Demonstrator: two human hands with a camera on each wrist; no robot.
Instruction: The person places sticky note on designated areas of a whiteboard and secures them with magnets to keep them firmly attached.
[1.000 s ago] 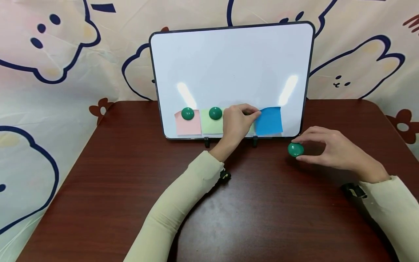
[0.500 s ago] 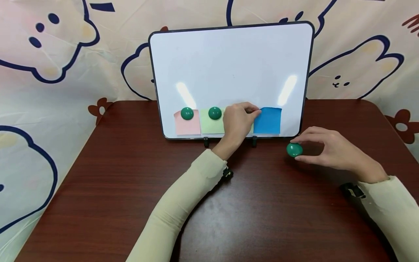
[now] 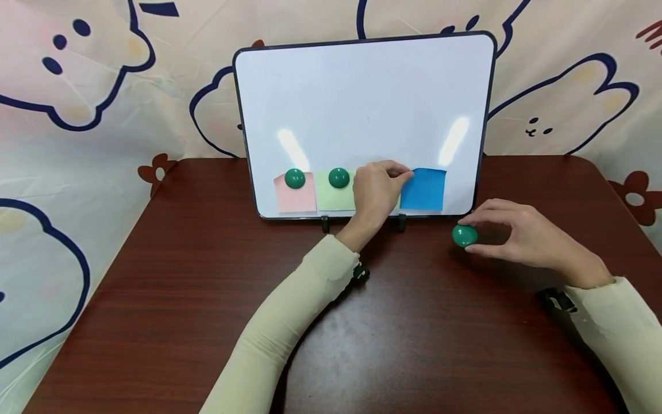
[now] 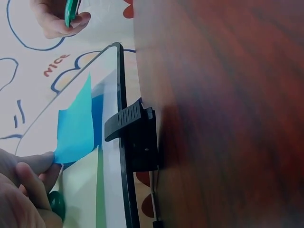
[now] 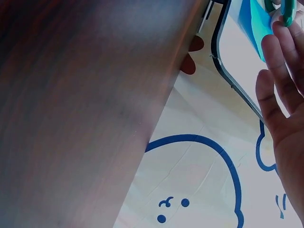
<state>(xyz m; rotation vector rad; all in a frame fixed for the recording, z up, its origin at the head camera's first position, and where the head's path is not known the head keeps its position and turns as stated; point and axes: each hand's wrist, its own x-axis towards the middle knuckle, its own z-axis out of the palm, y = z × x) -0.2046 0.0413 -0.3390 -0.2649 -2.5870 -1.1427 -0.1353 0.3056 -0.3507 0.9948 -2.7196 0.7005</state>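
My left hand (image 3: pixel 376 190) pinches the upper left corner of a blue sticky note (image 3: pixel 423 190) at the lower part of a whiteboard (image 3: pixel 367 103). In the left wrist view the blue note (image 4: pixel 78 126) stands partly away from the board, casting a shadow. Between thumb and fingers, my right hand (image 3: pixel 527 236) holds a green round magnet (image 3: pixel 464 236) just right of the board's lower corner. Green magnets sit on a pink note (image 3: pixel 296 198) and a light green note (image 3: pixel 333 195). Behind my left hand, another pale note is mostly hidden; a green magnet (image 4: pixel 57 205) shows beside the fingers.
The whiteboard leans upright on black stand clips (image 3: pixel 401 223) at the back of a dark wooden table (image 3: pixel 414 345). A curtain with cartoon drawings (image 3: pixel 103 149) hangs behind it. Each wrist wears a small black device (image 3: pixel 360 273).
The blue note's lower edge has shifted slightly left and sits more level. My left forearm has moved a little to the right. The right hand stays nearly still with the magnet.
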